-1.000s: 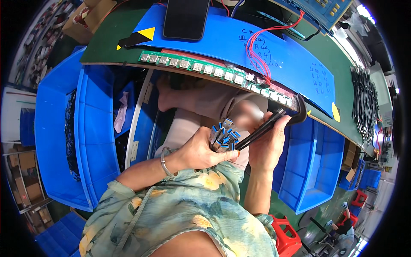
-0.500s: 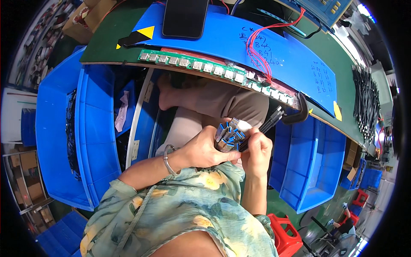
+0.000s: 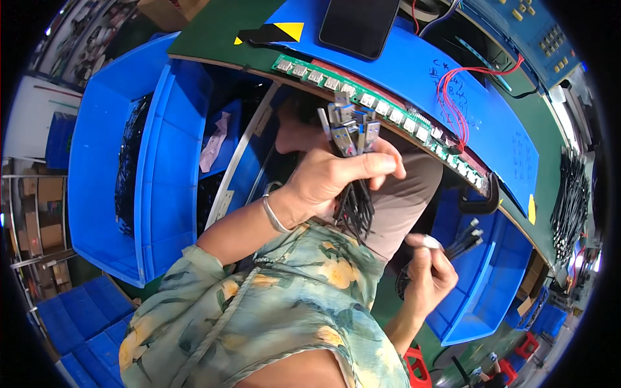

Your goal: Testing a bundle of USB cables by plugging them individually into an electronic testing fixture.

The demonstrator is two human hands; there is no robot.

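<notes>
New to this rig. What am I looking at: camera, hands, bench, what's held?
No robot here: just a person's two bare hands. The camera is the left of two fisheyes worn on the head, looking down, so straight edges bend near the rim.

The left hand grips a bunch of black cables, metal plugs upward. The right hand appears to hold more dark cables.

On the green bench: a blue sheet, a phone, red wires, and a green port board along the near edge.
</notes>
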